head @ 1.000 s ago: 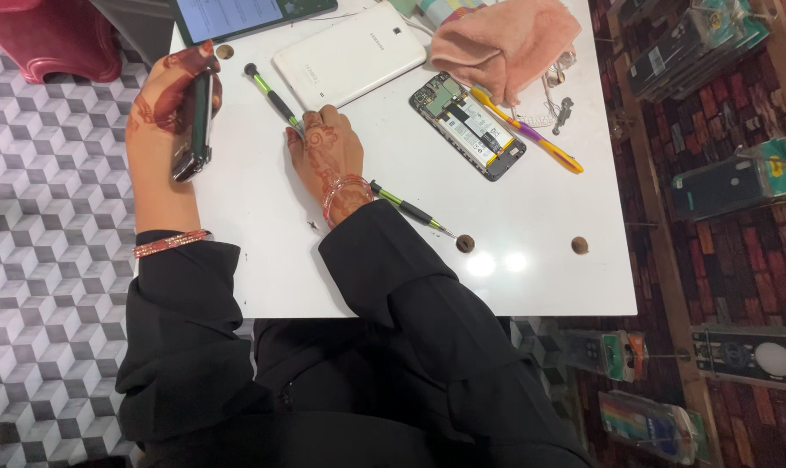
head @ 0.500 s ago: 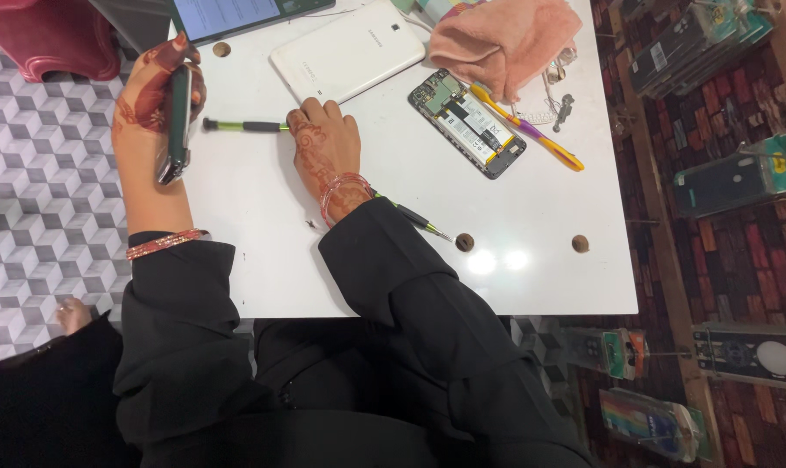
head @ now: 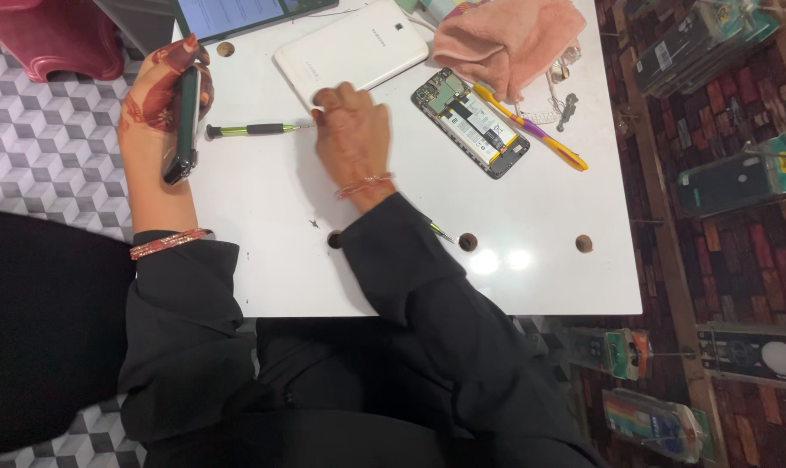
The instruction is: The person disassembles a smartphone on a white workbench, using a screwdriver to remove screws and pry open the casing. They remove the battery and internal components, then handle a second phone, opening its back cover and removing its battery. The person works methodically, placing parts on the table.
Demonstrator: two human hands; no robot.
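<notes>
My left hand (head: 154, 108) grips a dark phone (head: 183, 126) edge-on, raised at the left edge of the white table (head: 540, 260). My right hand (head: 351, 139) rests on the table with closed fingers at the tip end of a green-and-black screwdriver (head: 254, 130) that lies pointing right. Just beyond that hand lies a white tablet (head: 354, 52), face down. An opened phone (head: 471, 123) with its circuit board and battery showing lies to the right of the hand. A second screwdriver's tip (head: 440, 232) sticks out from under my right sleeve.
A pink cloth (head: 514, 39) lies at the table's far right, with a yellow-and-purple tool (head: 531, 130) and small metal parts beside it. A tablet with a lit screen (head: 237, 16) sits at the far edge. Packaged phone covers (head: 740, 178) lie on the floor to the right. A red stool (head: 50, 39) stands far left.
My right hand slid forward toward the white tablet, and the green screwdriver turned from slanting to lying flat left-right. My left hand keeps the dark phone raised.
</notes>
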